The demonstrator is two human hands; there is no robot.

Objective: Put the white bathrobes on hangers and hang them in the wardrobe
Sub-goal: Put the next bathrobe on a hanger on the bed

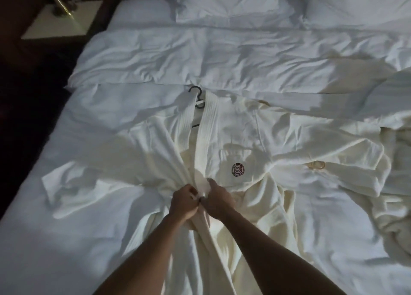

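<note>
While the robe lay flat on the bed (66,239), its front was being drawn closed at the waist by both hands.

From the left, a nightstand (64,23) was seen beside the bed, then the left hand (184,202), its fingers (193,192) curled tight on the left front edge of the white bathrobe (244,143), which was spread across the bed with the black hanger (196,98) already set in its collar; just beside it, the right hand (219,200) was closed on the other edge or the belt, which of the two could not be told. If the fabric were pulled too hard toward the foot, the collar could probably be dragged off the hanger. A second robe (395,183), bunched at the right, could be snagged.
</note>
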